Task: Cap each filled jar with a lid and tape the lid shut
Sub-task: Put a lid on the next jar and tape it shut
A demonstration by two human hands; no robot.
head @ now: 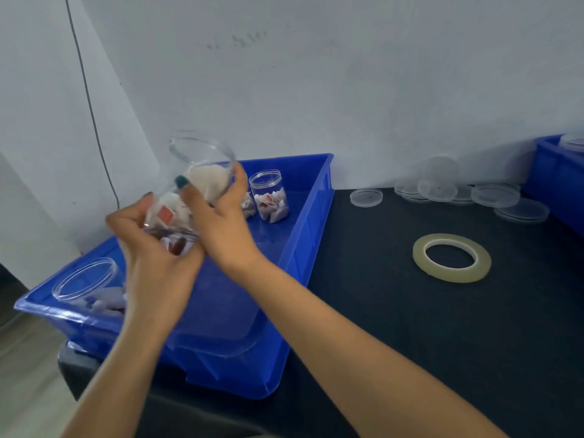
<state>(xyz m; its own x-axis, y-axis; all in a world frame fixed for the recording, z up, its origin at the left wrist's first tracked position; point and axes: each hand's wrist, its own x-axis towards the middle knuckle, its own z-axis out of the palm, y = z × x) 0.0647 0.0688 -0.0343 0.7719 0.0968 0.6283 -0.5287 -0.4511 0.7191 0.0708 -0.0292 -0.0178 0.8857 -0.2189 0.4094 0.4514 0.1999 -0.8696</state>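
Observation:
A clear, uncapped jar filled with white tea bags is held tilted above the blue bin. My left hand grips its base from below and my right hand grips its side near the mouth. Another filled jar without a lid stands upright at the bin's far end. A third open jar sits at the bin's near left corner. A roll of clear tape lies flat on the dark table. Several clear lids lie scattered along the back wall.
A single lid lies apart from the pile, nearer the bin. A second blue bin stands at the far right with lids in it. The wall runs close behind the table. The table's left edge drops to the floor.

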